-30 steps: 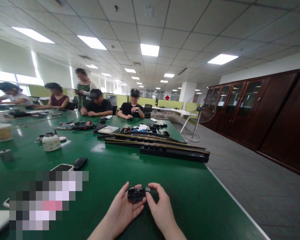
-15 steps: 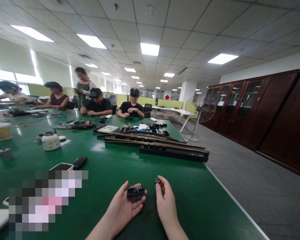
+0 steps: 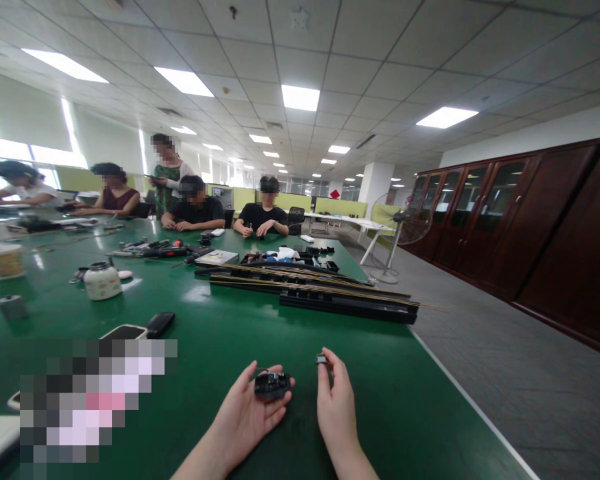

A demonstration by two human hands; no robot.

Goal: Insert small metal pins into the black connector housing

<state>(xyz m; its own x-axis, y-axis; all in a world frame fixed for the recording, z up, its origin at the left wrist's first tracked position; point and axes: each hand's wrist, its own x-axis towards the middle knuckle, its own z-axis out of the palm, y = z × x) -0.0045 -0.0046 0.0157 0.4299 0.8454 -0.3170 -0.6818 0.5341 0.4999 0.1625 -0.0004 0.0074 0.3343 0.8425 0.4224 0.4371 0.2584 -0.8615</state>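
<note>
Palm up, my left hand [image 3: 250, 410] carries a black plastic housing [image 3: 273, 387] on its fingers, with the hollow side facing up and small metal parts showing inside. A thin dark strand runs along the housing's upper left edge. To the right, my right hand [image 3: 336, 400] pinches a small dark block with a light grey face [image 3: 321, 359] between thumb and fingertips. The two hands are apart, above the green table [image 3: 380, 393]. What exactly the small block is, I cannot make out.
Long black rails with thin brass-coloured rods [image 3: 350, 308] lie ahead across the table. Left of me are a phone [image 3: 125, 332], a black case [image 3: 161, 325], a white jar [image 3: 103, 281] and a grey metal block [image 3: 13, 307]. Tools [image 3: 153, 251] lie farther back. Several people sit opposite.
My right hand has shifted slightly right and up, and the small block has turned so its light grey face shows. My left hand with the housing stays nearly still.
</note>
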